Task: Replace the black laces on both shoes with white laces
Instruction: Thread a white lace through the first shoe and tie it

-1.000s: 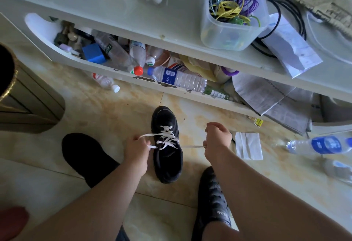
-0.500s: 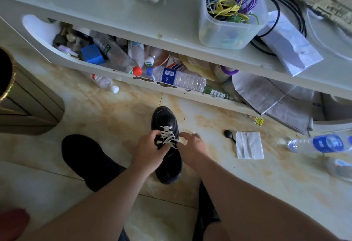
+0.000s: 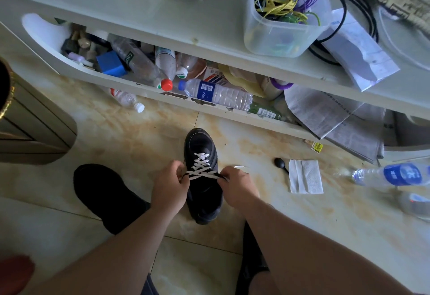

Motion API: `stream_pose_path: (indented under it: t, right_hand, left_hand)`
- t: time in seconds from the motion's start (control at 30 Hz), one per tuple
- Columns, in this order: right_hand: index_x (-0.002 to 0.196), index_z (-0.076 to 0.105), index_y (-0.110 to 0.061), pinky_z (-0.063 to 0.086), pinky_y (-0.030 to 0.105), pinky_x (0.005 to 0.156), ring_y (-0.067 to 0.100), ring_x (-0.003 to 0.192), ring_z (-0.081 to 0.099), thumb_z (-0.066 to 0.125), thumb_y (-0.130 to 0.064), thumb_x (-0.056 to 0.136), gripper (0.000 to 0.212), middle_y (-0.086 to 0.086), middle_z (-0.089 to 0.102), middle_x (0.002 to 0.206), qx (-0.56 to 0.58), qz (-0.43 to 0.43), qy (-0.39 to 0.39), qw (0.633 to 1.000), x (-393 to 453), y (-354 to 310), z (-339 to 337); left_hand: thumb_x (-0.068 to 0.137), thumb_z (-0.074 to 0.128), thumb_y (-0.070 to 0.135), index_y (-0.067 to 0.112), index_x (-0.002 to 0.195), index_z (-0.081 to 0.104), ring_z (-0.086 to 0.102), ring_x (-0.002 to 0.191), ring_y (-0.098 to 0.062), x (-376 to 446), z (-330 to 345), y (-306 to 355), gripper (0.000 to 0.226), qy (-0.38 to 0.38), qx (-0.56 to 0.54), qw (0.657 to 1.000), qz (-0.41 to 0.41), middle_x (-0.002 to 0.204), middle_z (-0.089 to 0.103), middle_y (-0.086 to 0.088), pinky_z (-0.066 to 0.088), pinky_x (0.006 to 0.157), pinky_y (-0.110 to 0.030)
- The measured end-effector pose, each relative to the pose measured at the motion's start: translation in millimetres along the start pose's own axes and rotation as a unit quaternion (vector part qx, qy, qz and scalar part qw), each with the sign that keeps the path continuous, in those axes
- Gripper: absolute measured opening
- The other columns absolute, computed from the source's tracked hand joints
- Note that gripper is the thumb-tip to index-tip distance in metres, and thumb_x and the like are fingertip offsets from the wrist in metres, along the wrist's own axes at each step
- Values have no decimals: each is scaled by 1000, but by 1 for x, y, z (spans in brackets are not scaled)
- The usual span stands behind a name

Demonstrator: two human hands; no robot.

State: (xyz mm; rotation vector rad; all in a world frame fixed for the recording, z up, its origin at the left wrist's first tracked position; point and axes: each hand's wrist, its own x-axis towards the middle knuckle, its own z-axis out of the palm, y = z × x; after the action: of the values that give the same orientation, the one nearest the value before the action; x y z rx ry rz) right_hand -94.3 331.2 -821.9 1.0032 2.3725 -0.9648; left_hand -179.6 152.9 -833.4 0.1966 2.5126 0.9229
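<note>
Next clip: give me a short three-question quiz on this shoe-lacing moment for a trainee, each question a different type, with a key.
1. True or false: the white lace is crossed over the black shoe.
2. What does each hand, left hand and right hand, hold?
A. a bottle
B. a lace end
C. the napkin
3. Fill in: the white napkin lies on the ___.

Key
1. True
2. B; each grip is beside the shoe's top eyelets.
3. floor

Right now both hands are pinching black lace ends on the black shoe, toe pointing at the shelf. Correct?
Not quite: the lace is white, not black, per the head view. The left hand and right hand do pinch its ends on the black shoe, toe toward the shelf.
</note>
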Motion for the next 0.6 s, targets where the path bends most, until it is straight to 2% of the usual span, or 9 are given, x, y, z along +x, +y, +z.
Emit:
stream_pose_path:
  t: [0.13, 0.2, 0.33, 0.43, 0.5, 0.6]
  right_hand:
    - [98, 67, -30, 59, 36, 68, 20, 81, 64, 55, -36, 97, 13, -5, 65, 90, -31, 5, 12, 999, 0, 1, -2]
    - [98, 66, -27, 60, 37, 66, 22, 78, 64, 54, -35, 98, 15, -3, 65, 89, -62, 7, 18, 998, -2, 4, -2]
    - [102, 65, -24, 52, 31, 57, 21, 73, 61, 51, -32, 102, 16, 0, 64, 87, -81, 18, 15, 996, -8, 9, 3]
    - [102, 64, -23, 58, 37, 62, 21, 73, 63, 52, -30, 101, 14, 1, 65, 86, -52, 19, 9, 998, -7, 7, 3]
    - [101, 62, -24, 61, 41, 69, 23, 76, 65, 53, -30, 98, 11, 2, 66, 89, -33, 20, -15, 999, -4, 3, 1]
    - [97, 59, -27, 58, 35, 68, 20, 80, 63, 57, -29, 89, 9, -1, 62, 91, -6, 26, -60, 998, -1, -7, -4]
  left_hand:
    - [99, 55, 12, 28, 119, 57, 50, 90, -14, 3, -5, -7, 26, -29, 112, 992, 57, 113, 54, 3, 42, 74, -30]
    - [99, 52, 10, 30, 120, 56, 54, 89, -15, 5, -9, -8, 29, -38, 142, 987, 67, 113, 56, 4, 42, 71, -30]
    - [93, 51, 8, 32, 107, 48, 58, 85, -21, 6, -8, -9, 28, -31, 154, 986, 59, 101, 56, 4, 49, 65, -38]
    - [96, 51, 11, 32, 107, 51, 57, 85, -19, 2, -4, -10, 24, -29, 150, 987, 45, 105, 53, 3, 50, 67, -38]
    - [96, 50, 16, 37, 112, 53, 58, 87, -16, 4, -2, -14, 27, -52, 135, 989, 28, 108, 52, 6, 50, 69, -36]
    - [88, 52, 25, 49, 118, 52, 62, 76, -13, 7, -2, -8, 38, -124, 79, 989, 31, 101, 60, 7, 48, 60, -32]
